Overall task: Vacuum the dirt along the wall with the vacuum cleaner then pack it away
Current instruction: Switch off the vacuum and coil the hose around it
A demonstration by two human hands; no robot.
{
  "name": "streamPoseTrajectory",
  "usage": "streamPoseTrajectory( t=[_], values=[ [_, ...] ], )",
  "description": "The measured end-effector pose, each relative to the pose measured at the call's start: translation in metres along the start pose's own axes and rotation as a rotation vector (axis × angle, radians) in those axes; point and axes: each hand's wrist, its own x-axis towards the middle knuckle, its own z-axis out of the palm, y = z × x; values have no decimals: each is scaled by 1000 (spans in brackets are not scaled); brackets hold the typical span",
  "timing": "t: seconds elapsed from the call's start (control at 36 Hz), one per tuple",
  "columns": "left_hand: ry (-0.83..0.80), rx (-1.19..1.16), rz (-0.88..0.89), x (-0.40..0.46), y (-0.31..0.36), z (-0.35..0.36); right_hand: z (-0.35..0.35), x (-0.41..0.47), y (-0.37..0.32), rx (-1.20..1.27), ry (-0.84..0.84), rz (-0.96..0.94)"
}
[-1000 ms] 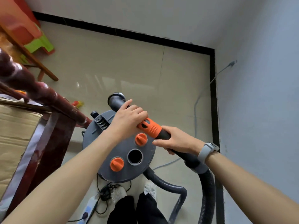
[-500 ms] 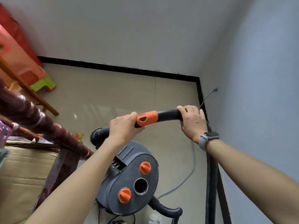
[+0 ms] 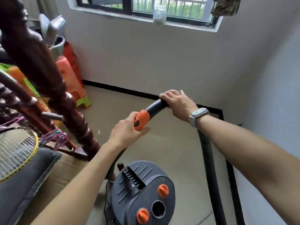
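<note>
The view has tilted up since half a second ago: the window (image 3: pixel 146 7) now shows above the wall (image 3: pixel 162 59), and the vacuum (image 3: pixel 142 192) sits lower, on the floor (image 3: pixel 170 151) near the corner. The hose (image 3: pixel 209 168) hangs from the right hand (image 3: pixel 177 101), fingers curled over the black handle (image 3: pixel 156 107). The left hand (image 3: pixel 128 132), lower, wraps the orange collar (image 3: pixel 142 120). Both arms reach forward.

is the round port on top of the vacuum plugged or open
Open. The round port on the vacuum lid shows a dark empty hole between two orange knobs.
</note>
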Motion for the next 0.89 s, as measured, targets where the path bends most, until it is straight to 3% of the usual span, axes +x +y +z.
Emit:
streamPoseTrajectory(
  t=[0.11,0.17,0.28,0.44,0.53,0.67,0.89],
  values=[
    [128,-63,-17,-12,-14,-11,11,-3,-18,236,320,-27],
    [100,-101,-62,-24,-27,-8,32,-21,-24,364,370,113],
    [42,-130,-124,-55,-57,8,84,-70,-16,520,65,597],
    [-94,-18,-98,-90,-81,40,133,-118,-19,719,-203,769],
    [-130,-17,-129,-100,-89,54,142,-136,-24,623,-316,762],
    [-166,-47,-198,-111,-94,75,140,-158,-17,403,-326,626],
    [-194,-100,-172,-92,-61,91,98,-160,14,162,-80,594]
  ],
)
